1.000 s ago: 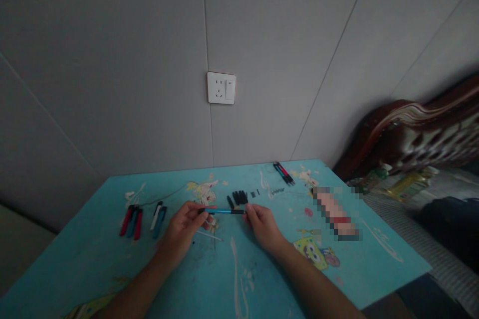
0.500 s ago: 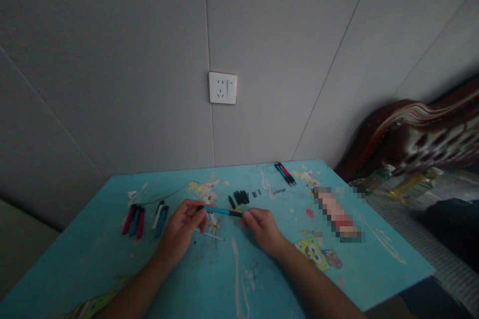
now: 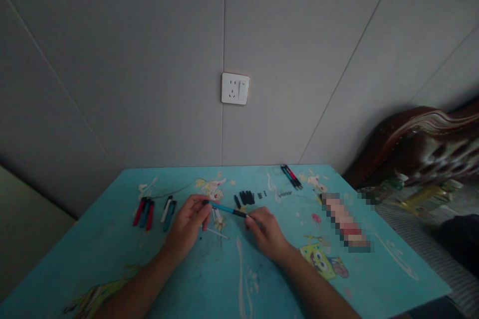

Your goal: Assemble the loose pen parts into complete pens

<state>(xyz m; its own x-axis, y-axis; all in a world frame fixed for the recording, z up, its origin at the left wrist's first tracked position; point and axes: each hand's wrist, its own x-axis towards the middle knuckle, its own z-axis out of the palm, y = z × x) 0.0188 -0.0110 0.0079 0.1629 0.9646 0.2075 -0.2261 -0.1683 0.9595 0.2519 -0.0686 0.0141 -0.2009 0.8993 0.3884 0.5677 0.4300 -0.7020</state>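
Note:
A blue pen [image 3: 223, 208] with a black grip section is held level above the table between my two hands. My left hand [image 3: 191, 219] is closed around its dark end. My right hand [image 3: 267, 232] pinches the opposite end, where a pale tip shows beside the fingers. Below the pen, a thin white refill [image 3: 217, 233] lies on the table, partly behind my left fingers. Just beyond are several black rubber grips [image 3: 247, 197], with tiny black pieces [image 3: 260, 195] and several small springs [image 3: 285, 193] to their right.
On the left of the blue cartoon-print table [image 3: 209, 279] lie red and blue pen barrels [image 3: 149, 215], plus a white barrel [image 3: 165, 209] and a blue one [image 3: 169, 216]. Several whole pens [image 3: 291, 177] lie at the back right, near a blurred-out pink object [image 3: 342, 219]. A wall [image 3: 168, 109] stands behind.
The view has shifted, so the scene sits further right. The pen slopes slightly more downward to the right, and its pale tip now shows by my right fingers. Both hands still hold it.

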